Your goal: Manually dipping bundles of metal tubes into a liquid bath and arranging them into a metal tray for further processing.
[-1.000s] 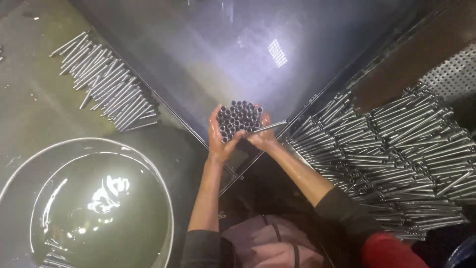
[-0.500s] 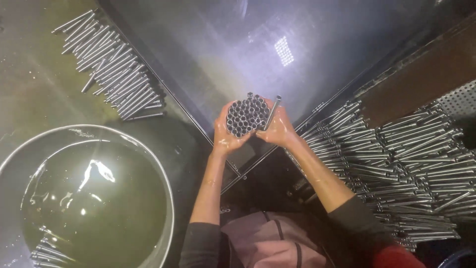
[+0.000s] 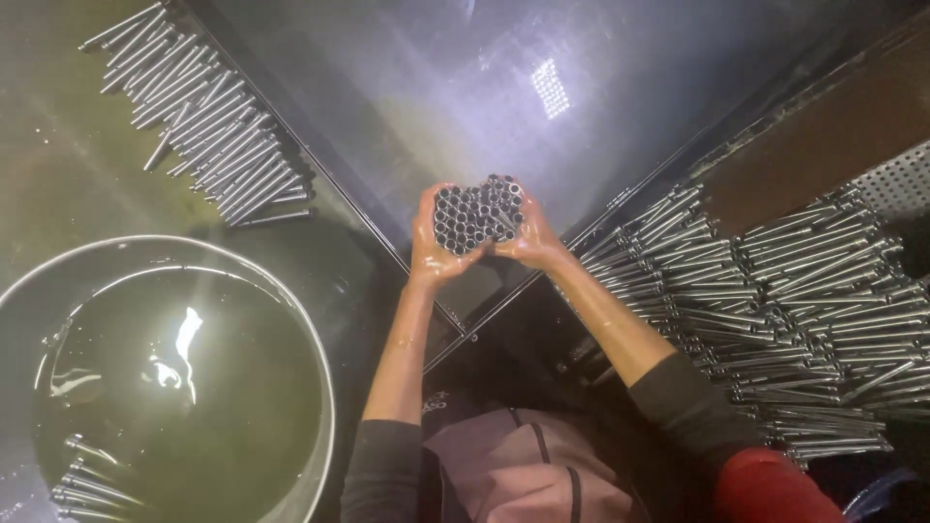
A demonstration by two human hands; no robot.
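Observation:
Both of my hands cup one upright bundle of short metal tubes (image 3: 475, 213), seen end-on with their open mouths facing the camera. My left hand (image 3: 433, 250) wraps the bundle's left side and my right hand (image 3: 528, 240) wraps its right side. Both hands look wet and shiny. The bundle stands over the corner of a dark glossy metal tank (image 3: 407, 107).
A big heap of the same tubes (image 3: 785, 310) lies on the right. A neat row of tubes (image 3: 203, 136) lies at the upper left. A round steel basin (image 3: 320, 387) of greenish liquid sits at the lower left, with several tubes (image 3: 87, 484) in it.
The loose tube that stuck out at the bundle's right is now gathered in. Both hands have closed tighter round the bundle.

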